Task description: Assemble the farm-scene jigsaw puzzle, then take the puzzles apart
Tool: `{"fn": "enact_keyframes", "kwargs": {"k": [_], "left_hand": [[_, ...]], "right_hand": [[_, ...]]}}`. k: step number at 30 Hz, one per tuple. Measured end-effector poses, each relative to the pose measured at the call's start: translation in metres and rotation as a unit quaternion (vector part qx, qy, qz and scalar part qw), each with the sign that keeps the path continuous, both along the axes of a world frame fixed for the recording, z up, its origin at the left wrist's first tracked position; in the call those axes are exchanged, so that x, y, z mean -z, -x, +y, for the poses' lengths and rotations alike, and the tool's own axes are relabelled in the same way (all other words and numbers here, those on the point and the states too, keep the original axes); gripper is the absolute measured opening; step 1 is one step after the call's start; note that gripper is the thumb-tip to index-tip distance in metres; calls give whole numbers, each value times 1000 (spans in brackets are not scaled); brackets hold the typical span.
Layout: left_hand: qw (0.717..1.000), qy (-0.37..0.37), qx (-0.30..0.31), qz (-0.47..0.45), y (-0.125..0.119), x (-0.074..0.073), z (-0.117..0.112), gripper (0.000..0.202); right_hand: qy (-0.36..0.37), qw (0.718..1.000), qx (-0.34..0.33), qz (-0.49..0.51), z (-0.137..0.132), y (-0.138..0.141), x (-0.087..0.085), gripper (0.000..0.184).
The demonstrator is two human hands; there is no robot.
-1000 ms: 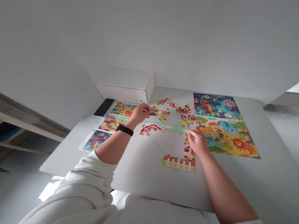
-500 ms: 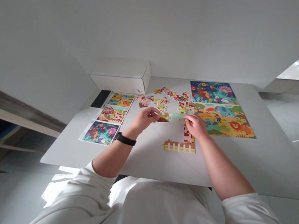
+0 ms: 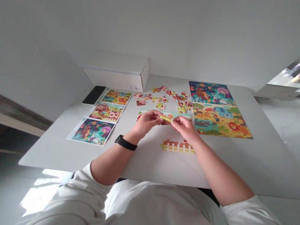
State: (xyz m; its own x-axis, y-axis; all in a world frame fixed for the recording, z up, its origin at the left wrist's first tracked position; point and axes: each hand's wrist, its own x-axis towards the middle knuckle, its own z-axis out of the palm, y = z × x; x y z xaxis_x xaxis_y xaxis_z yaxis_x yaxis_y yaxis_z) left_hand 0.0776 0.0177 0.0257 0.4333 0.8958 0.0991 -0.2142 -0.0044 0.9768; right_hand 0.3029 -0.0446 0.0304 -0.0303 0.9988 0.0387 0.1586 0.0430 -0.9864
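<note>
Between my fingertips is a yellow-green jigsaw puzzle piece [image 3: 166,119], raised and tilted edge-on. My left hand [image 3: 148,122] pinches its left end, with a black band on the wrist. Its right end is pinched by my right hand [image 3: 186,129]. Just behind my hands, a joined puzzle strip [image 3: 179,115] with a pale green top edge lies partly covered. Below my right hand lies a joined section with a white fence [image 3: 179,147]; my hand and forearm hide part of the assembly.
Loose puzzle pieces [image 3: 159,100] are scattered beyond my hands. Two finished puzzles [image 3: 220,120] lie at the right. On the left are three small picture cards [image 3: 107,112], a black phone [image 3: 94,95] and a white box [image 3: 112,77]. A wall rises behind the table [image 3: 136,163].
My right hand has moved left from the strip's right end, close to my left hand. Both hands now grip the puzzle piece. The view has shifted slightly.
</note>
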Motion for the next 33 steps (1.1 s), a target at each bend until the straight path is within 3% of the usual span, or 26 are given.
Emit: {"fn": "enact_keyframes", "kwargs": {"k": [5, 10, 14, 16, 20, 23, 28, 33], "left_hand": [[1000, -8, 11, 5, 2, -3, -4, 40], [999, -32, 6, 3, 6, -3, 0, 54], [990, -119, -46, 59, 10, 0, 2, 45], [967, -208, -84, 118, 10, -2, -1, 37], [881, -399, -109, 232, 9, -11, -16, 40], [832, -468, -97, 282, 6, -16, -27, 48], [804, -502, -75, 310, 3, -16, -29, 42], [801, -504, -69, 316, 5, -19, -26, 43]], "right_hand": [[-1, 1000, -1, -13, 0, 1, 1, 41], [-3, 1000, 22, -12, -1, -4, -4, 42], [-3, 999, 44, -8, 0, -9, -6, 39], [-3, 999, 50, -12, 1, -11, -6, 37], [-3, 998, 41, -40, 1, -11, -6, 32], [7, 998, 20, -53, 0, -8, -5, 27], [10, 998, -8, -54, -2, -1, -2, 25], [-15, 995, -11, -93, -2, -2, 0, 28]]}}
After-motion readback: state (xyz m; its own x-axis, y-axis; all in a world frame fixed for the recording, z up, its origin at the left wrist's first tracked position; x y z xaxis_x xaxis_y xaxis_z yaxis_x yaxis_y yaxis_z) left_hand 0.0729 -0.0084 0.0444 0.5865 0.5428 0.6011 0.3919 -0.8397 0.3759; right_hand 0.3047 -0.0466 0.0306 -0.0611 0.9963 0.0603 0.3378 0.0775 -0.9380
